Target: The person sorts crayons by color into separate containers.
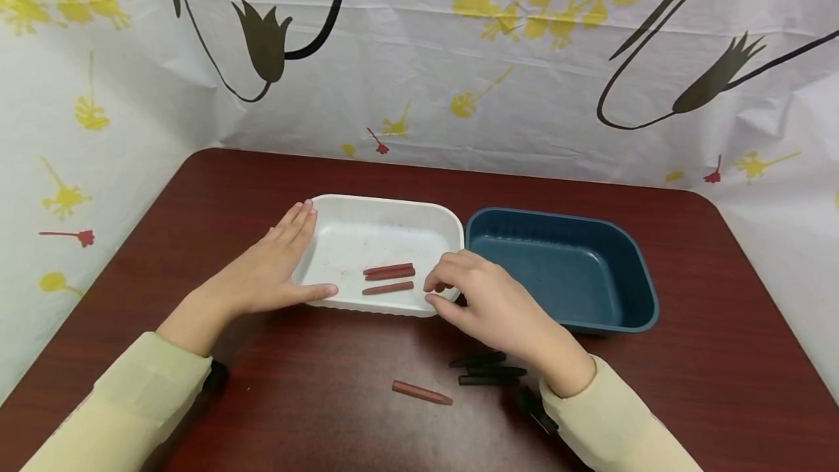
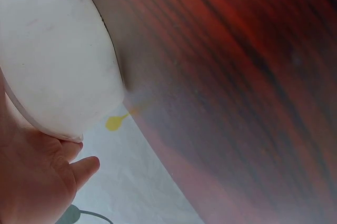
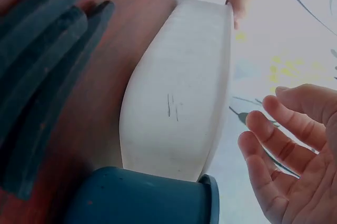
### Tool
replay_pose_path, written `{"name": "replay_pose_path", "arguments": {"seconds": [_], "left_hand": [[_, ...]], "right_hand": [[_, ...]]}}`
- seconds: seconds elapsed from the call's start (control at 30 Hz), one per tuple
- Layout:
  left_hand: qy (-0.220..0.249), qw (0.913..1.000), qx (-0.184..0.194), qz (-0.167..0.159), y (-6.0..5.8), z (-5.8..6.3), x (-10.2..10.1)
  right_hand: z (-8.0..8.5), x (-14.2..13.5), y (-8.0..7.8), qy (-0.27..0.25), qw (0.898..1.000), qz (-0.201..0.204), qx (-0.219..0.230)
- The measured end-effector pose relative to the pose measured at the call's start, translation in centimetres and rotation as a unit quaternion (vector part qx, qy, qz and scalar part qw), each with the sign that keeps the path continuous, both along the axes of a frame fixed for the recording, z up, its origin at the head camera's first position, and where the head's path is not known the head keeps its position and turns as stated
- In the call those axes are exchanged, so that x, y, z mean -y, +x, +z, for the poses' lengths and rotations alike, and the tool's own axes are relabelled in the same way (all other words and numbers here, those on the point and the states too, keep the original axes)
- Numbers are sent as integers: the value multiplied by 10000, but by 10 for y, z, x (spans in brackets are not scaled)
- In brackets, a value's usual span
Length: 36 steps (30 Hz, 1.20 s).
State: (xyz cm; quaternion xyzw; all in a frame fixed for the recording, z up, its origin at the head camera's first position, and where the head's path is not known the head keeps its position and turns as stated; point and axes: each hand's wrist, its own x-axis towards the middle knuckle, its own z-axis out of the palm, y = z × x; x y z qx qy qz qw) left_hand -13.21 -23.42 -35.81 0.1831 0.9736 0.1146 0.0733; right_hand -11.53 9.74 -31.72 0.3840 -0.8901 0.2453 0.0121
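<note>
A white tray [image 1: 354, 239] holds three reddish-brown crayons [image 1: 388, 288] lying on its floor. My left hand [image 1: 272, 268] rests against the tray's left end, fingers straight along the rim and thumb over the near left corner. In the left wrist view, the left hand [image 2: 42, 174] touches the white tray [image 2: 58, 50] from outside. Above the tray's near right corner, my right hand [image 1: 488, 301] has loosely bent fingers with nothing between them. The right wrist view shows the right hand's [image 3: 295, 145] fingers apart from the white tray [image 3: 179, 87].
A dark blue tray [image 1: 557, 268] adjoins the white one on the right. One reddish-brown crayon [image 1: 422, 392] lies on the dark red table [image 1: 295, 399] in front. Several black crayons [image 1: 488, 380] lie beneath my right wrist. A patterned white sheet [image 1: 393, 57] hangs behind the table.
</note>
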Motion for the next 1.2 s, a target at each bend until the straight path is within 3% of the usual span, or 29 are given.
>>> {"name": "replay_pose_path", "arguments": {"seconds": [0.23,0.6,0.9,1.2], "left_hand": [[-7,10000,31,11,0,0,0],[-21,10000,32,19,0,0,0],[-43,10000,49,11,-1,-1,1],[-58,10000,64,16,-1,0,0]], "right_hand": [[-4,-5,15,-26,9996,174,-199],[-16,-6,29,-131,9980,616,52],[-32,3,35,194,9937,1080,237],[-39,14,34,1032,9826,1347,754]]}}
